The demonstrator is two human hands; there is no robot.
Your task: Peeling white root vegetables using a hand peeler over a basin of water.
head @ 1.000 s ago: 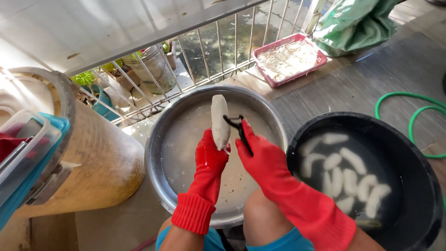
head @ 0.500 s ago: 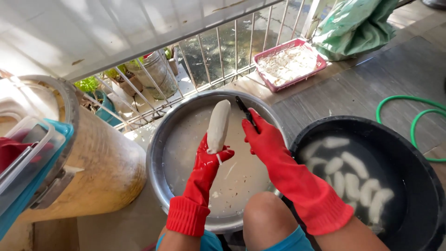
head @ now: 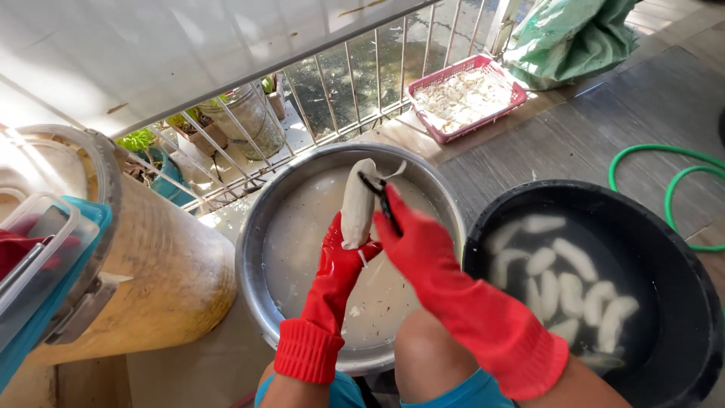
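Metal basin (head: 260, 249) below; left hand (head: 341, 257) grips white root (head: 358, 202), right hand (head: 411, 242) clasps peeler (head: 377, 193) against it.

Rubber, steel and plastic all over

Both gloves, left hand (head: 343, 261) and right hand (head: 415, 245), look like glossy red rubber; the basin (head: 257, 249) is dull brushed metal, the black tub (head: 680, 249) smooth plastic, the far basket (head: 427, 113) pink plastic mesh.

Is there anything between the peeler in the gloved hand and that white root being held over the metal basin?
Nothing visible. The right hand presses the dark peeler straight against the white root, which the left hand holds from below over the metal basin.
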